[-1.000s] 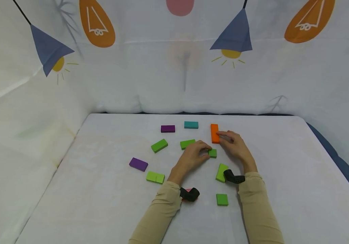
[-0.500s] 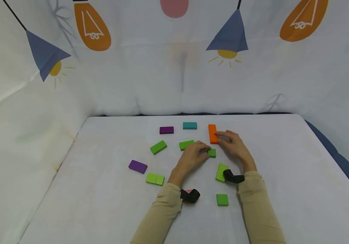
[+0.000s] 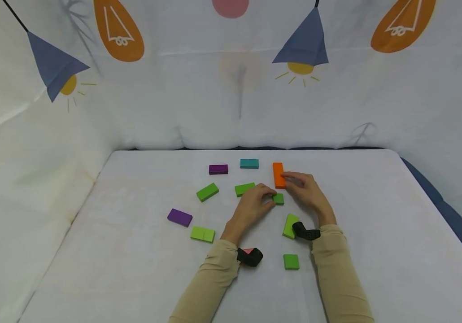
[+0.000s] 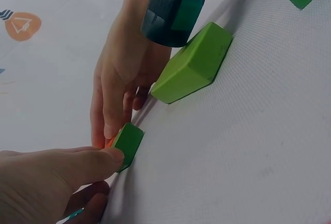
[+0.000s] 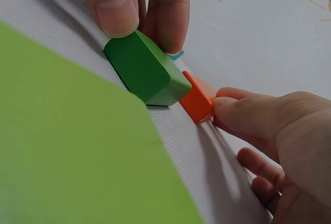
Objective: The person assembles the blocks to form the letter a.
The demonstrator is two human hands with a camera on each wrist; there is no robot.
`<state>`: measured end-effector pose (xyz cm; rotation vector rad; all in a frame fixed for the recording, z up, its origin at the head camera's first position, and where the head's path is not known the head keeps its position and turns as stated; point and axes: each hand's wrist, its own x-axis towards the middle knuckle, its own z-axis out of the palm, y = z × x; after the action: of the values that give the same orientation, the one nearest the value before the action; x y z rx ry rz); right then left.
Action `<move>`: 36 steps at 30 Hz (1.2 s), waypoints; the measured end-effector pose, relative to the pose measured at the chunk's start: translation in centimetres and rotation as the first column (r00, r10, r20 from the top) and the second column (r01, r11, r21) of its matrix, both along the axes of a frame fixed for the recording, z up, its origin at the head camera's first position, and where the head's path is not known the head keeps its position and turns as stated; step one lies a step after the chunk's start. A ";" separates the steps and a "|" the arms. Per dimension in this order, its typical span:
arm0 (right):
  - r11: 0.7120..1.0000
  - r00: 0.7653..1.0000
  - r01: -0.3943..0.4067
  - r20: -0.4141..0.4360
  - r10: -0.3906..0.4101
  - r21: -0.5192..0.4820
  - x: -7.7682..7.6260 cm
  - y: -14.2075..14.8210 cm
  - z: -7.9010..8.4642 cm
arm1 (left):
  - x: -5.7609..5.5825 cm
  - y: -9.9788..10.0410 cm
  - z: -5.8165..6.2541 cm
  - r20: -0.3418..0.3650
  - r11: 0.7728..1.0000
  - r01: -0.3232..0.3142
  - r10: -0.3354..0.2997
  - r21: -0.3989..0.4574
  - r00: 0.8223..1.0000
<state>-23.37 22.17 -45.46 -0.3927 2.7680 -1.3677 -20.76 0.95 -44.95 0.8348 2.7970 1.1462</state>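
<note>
My left hand pinches a small green block on the white table. In the right wrist view the thumb lies on the near face of that green block, with fingers behind it. Just beyond is an orange block, lying lengthwise away from me. My right hand touches the right side of this orange block with thumb and index fingertips, both on the same side. In the left wrist view, the fingers of my right hand reach down fairly straight beside the green block.
Green blocks and purple blocks lie to the left, a teal block at the back. A lime block lies near my right wrist, a green square block nearer me. My left wrist camera partly covers a pink block.
The head view shifts slightly. Both hands keep their places at the green and orange blocks, and the blocks lie as before.
</note>
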 end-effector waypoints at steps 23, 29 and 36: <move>0.999 0.998 -0.042 0.039 0.042 -0.009 1.0 -0.9 1.3 | 0.0 -0.2 -0.5 -0.004 1.000 -0.007 0.007 0.015 1.000; 0.997 0.997 -0.072 0.027 0.072 -0.023 2.0 -1.7 3.5 | -0.1 -0.2 -0.2 -0.009 1.000 -0.008 0.008 0.028 1.000; 0.996 0.996 -0.084 0.018 0.084 -0.020 2.1 -1.7 3.6 | -0.1 -0.2 0.0 -0.024 1.000 -0.015 0.016 0.024 1.000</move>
<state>-21.23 20.50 -41.82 -0.4884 2.6917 -1.3731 -20.86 0.76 -44.99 0.8353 2.8197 1.1813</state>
